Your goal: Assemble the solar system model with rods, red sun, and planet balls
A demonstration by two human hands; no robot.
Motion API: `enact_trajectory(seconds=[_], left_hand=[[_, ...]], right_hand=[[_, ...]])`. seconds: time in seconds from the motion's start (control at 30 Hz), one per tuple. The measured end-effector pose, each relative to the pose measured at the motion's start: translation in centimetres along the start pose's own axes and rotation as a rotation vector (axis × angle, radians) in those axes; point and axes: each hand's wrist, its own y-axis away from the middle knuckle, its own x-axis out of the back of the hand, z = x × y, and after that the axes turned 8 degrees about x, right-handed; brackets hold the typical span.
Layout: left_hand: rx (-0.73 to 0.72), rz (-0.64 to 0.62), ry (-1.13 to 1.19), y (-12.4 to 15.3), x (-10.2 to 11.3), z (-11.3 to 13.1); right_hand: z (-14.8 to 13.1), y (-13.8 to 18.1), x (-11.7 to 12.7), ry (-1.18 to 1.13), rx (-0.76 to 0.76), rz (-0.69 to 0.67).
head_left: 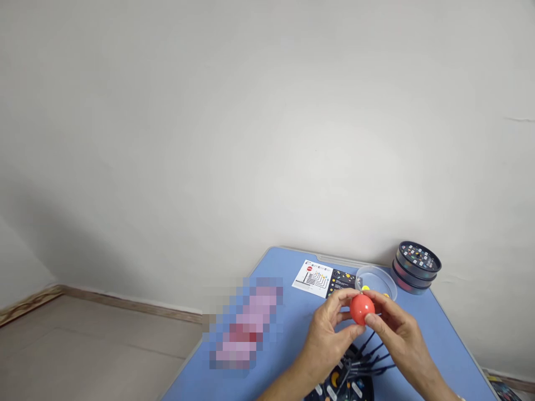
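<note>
Two hands, I log: left hand (330, 329) and right hand (397, 328) both pinching one red ball (361, 308) (over black rods (371, 356), seemingly unmounted); yellow piece (365, 288) lies in clear dish (382, 277).

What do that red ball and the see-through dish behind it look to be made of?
The red ball looks like plastic: smooth and slightly glossy, with a soft highlight on top. The see-through dish is probably thin clear plastic, though it could be glass; the blue table shows through it.
</note>
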Motion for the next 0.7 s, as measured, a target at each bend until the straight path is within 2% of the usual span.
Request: enact_trajectory(seconds=[0.17,0.3,0.43,0.53,0.63,0.7], left_hand=[[0.019,-0.069,0.076,0.3,0.1,0.5],[0.098,-0.144,0.176,0.4,0.6,1.0],[0.211,-0.094,0.207,0.1,0.7,1.1],[0.232,-0.057,0.278,0.0,0.7,1.1],[0.257,-0.106,0.374,0.0,0.8,1.5],[0.255,-0.150,0.407,0.1,0.8,1.7]], right_hand=[[-0.6,0.1,-0.1,0.032,0.116,0.029],[-0.1,0.1,-0.1,0.224,0.348,0.066],[0.9,0.2,-0.1,0.386,0.518,0.090],[0.7,0.2,0.1,0.363,0.462,0.086],[-0.1,0.1,0.5,0.253,0.292,0.047],[-0.6,0.1,0.6,0.226,0.253,0.033]])
